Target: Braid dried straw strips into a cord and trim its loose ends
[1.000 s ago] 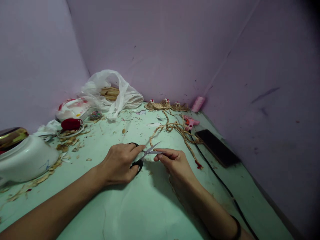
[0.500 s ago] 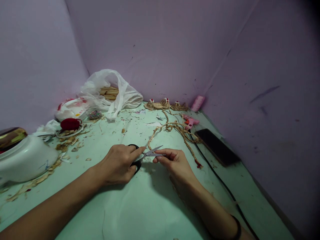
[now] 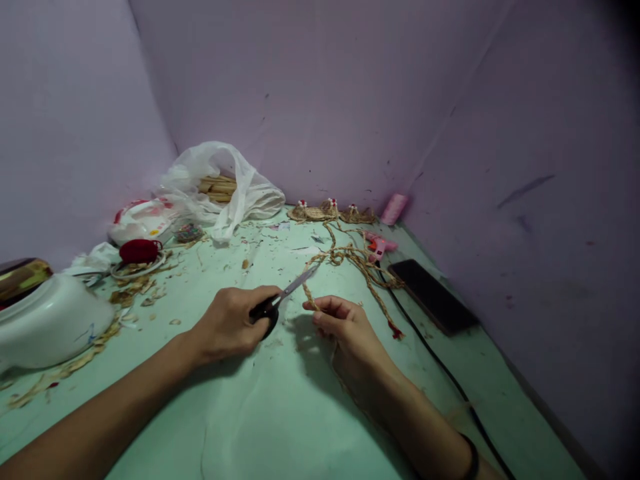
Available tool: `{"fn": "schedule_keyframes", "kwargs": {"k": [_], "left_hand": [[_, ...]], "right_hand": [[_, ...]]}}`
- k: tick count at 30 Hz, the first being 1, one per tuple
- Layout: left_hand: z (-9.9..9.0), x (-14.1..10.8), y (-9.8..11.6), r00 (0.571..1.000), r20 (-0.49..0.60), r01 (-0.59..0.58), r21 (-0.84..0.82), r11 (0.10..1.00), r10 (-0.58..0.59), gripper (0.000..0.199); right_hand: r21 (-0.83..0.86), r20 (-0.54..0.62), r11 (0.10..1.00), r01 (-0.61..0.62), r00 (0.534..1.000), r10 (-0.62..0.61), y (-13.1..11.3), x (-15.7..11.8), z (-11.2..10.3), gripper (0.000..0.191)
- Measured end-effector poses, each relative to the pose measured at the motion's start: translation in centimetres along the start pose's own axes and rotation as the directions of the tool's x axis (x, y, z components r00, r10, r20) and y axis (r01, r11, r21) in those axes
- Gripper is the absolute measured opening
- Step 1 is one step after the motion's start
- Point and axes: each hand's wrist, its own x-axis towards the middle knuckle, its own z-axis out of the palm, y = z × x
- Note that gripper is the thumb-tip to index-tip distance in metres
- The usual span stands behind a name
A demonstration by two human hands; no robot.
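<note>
Working over a green worktop, holding scissors and braided cord in separate hands.
Facing, as seen from the hands, a white plastic bag at eleven o'clock, a rounded white vessel at nine, a loose bundle of cords at one and a dark phone at three. Curling the fingers of the left hand around the black handles of the scissors and pointing the closed blades toward one o'clock. Pinching the braided cord between thumb and fingers of the right hand, just to the five o'clock side of the blades.
</note>
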Motion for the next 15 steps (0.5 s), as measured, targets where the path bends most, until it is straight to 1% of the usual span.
{"fn": "schedule_keyframes", "kwargs": {"k": [2,4,7,10,13,15], "left_hand": [[0.22,0.02,-0.23,0.999,-0.04,0.028,0.017,0.999,-0.028,0.034],[0.48,-0.02,-0.34,0.999,-0.036,0.039,0.05,0.998,-0.038,0.036],[0.72,-0.12,-0.28,0.999,-0.043,0.036,0.098,0.995,-0.032,0.041],[0.68,-0.18,-0.13,0.998,-0.061,0.016,0.132,0.991,-0.008,0.045],[0.53,-0.22,0.09,0.999,-0.024,-0.024,0.204,0.979,0.03,0.047],[0.43,-0.23,0.23,0.998,0.013,-0.056,0.268,0.962,0.054,0.05]], "right_hand": [[-0.004,0.005,1.0,-0.006,1.0,0.006,0.07,-0.05,0.14,0.013],[-0.014,0.01,1.0,0.006,1.0,-0.006,0.1,-0.21,0.28,0.015],[-0.023,0.019,0.997,0.077,0.997,-0.076,0.22,-0.34,0.32,0.02],[-0.093,0.022,0.986,0.141,0.99,-0.139,0.43,-0.11,0.07,0.019],[-0.179,0.016,0.965,0.192,0.981,-0.192,0.58,0.18,-0.21,0.014],[-0.199,0.035,0.959,0.2,0.98,-0.197,0.67,0.21,-0.26,0.016]]}}
